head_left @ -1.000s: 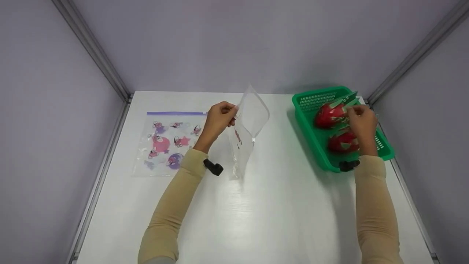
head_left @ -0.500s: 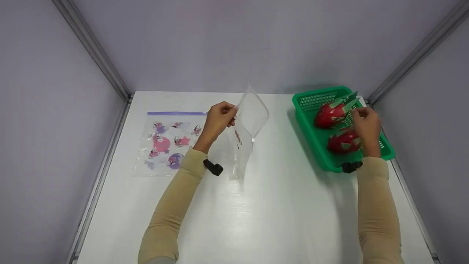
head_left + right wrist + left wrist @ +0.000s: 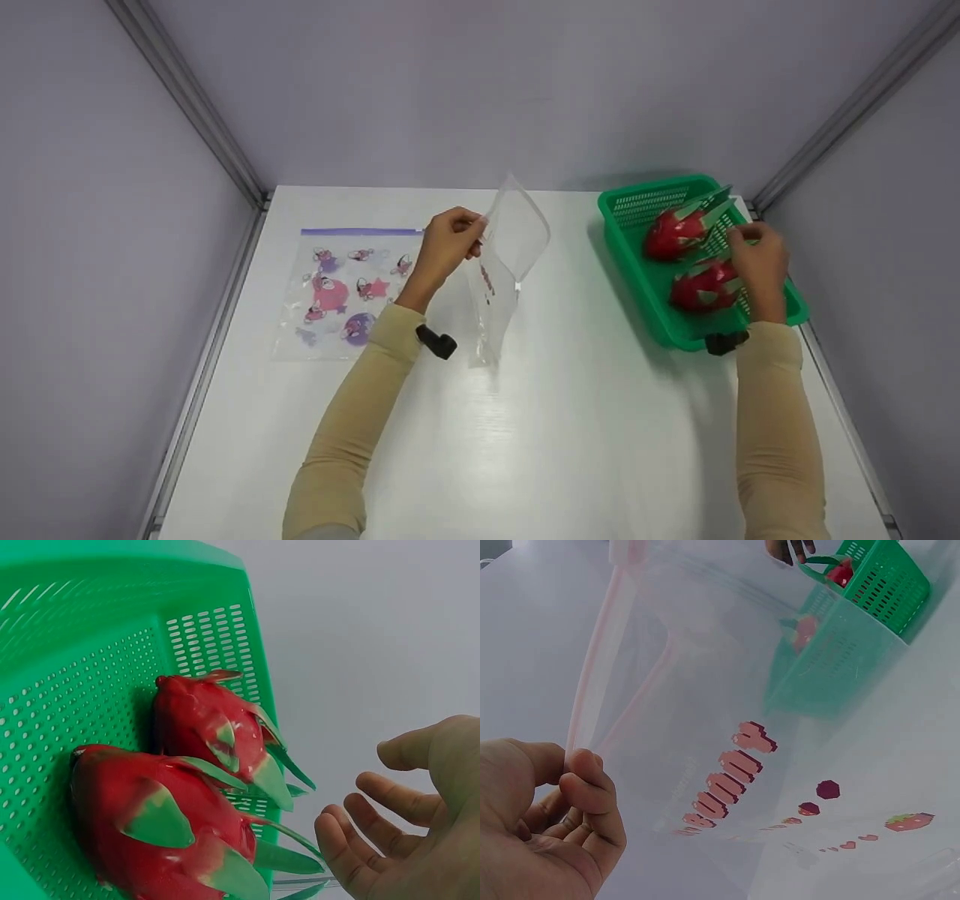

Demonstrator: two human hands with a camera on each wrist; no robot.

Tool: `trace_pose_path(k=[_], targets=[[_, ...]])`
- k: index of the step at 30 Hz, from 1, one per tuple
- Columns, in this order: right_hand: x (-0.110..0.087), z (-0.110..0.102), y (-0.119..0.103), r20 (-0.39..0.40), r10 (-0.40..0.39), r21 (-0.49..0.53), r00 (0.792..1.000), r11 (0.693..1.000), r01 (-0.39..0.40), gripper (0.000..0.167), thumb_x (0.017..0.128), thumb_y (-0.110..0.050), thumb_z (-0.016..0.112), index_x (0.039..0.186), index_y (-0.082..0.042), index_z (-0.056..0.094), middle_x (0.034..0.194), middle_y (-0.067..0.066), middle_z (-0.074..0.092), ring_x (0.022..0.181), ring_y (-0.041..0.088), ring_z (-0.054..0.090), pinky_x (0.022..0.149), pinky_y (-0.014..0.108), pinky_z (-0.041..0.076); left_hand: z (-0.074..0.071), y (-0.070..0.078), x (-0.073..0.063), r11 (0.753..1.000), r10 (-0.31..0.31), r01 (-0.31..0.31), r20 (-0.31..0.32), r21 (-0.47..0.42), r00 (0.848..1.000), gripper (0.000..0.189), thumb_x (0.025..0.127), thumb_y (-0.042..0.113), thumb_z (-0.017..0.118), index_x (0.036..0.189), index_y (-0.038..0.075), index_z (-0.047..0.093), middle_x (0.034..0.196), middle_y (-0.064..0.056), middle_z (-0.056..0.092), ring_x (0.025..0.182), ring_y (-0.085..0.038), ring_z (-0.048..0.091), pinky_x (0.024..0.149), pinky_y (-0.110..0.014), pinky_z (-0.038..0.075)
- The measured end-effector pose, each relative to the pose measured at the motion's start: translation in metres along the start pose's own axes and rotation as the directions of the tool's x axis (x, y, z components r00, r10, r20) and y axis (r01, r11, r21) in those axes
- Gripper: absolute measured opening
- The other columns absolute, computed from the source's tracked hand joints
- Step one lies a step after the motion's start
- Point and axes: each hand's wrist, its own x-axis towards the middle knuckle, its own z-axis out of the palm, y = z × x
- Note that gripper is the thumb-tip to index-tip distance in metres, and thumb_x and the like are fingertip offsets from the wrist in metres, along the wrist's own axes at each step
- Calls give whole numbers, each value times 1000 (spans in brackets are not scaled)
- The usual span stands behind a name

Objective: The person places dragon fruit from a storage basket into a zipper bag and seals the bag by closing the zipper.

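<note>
Thumb and fingertips of my left hand (image 3: pixel 451 244) pinch the rim of a clear zip bag (image 3: pixel 495 315), which hangs with its mouth spread apart. In the left wrist view, pink "Bunny" lettering (image 3: pixel 731 776) shows on that bag. My right hand (image 3: pixel 420 817) is held above the right side of a green basket (image 3: pixel 637 289), fingers relaxed and bent, nothing between them. Two red dragon fruits lie in the basket, a farther one (image 3: pixel 667 238) and a nearer one (image 3: pixel 697 292). The nearer fruit's green leaves (image 3: pixel 289 859) reach close to my right fingers; contact cannot be told.
A second zip bag (image 3: pixel 330 296) with a purple top strip lies flat on the white table (image 3: pixel 525 442), partly behind my left hand and forearm. Grey walls (image 3: pixel 450 90) stand at the back and both sides. The basket is near the back right corner.
My right hand has shifted a little to the right and nearer, uncovering more of the nearer dragon fruit. The left hand and its bag stay almost where they were.
</note>
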Motion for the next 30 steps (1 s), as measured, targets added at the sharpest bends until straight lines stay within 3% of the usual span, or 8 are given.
trace_pose_path(k=[4, 8, 14, 22, 30], targets=[[1, -2, 3, -9, 11, -8, 1000, 1000, -11, 53, 109, -44, 50, 134, 0, 66, 130, 11, 63, 85, 5, 53, 83, 33, 44, 0, 1, 0, 1000, -13, 13, -8, 2, 1000, 28, 108, 20, 65, 117, -6, 71, 78, 0, 66, 63, -9, 62, 61, -21, 53], [1, -3, 4, -19, 51, -15, 999, 999, -51, 56, 109, -44, 49, 139, 0, 64, 146, 19, 59, 105, 16, 55, 93, 38, 46, 1, 1, 0, 1000, -12, 12, -14, 0, 1000, 27, 107, 19, 66, 116, -5, 71, 77, 0, 65, 62, -9, 61, 60, -20, 53], [1, -2, 10, -88, 116, 9, 989, 993, -116, 54, 107, -38, 54, 145, 0, 61, 151, 21, 57, 128, 32, 55, 107, 47, 47, 2, 0, 0, 1000, -11, 11, -7, 2, 1000, 26, 107, 20, 66, 116, -4, 71, 78, 0, 65, 63, -9, 61, 60, -20, 53], [2, -5, 19, -118, 193, 28, 974, 981, -191, 61, 106, -36, 55, 154, 0, 49, 162, 24, 37, 151, 39, 33, 123, 52, 37, 3, -1, -1, 1000, 0, 0, -2, 1, 1000, 30, 108, 19, 65, 119, -8, 70, 79, -1, 65, 63, -9, 61, 61, -21, 53], [3, -8, 26, -49, 295, 57, 954, 955, -292, 82, 103, -49, 55, 163, -1, 26, 169, 24, 22, 157, 38, 24, 128, 51, 32, 0, -3, -1, 1000, 12, -12, 0, -7, 1000, 29, 108, 19, 65, 118, -7, 70, 79, 0, 65, 63, -9, 61, 60, -20, 51]])
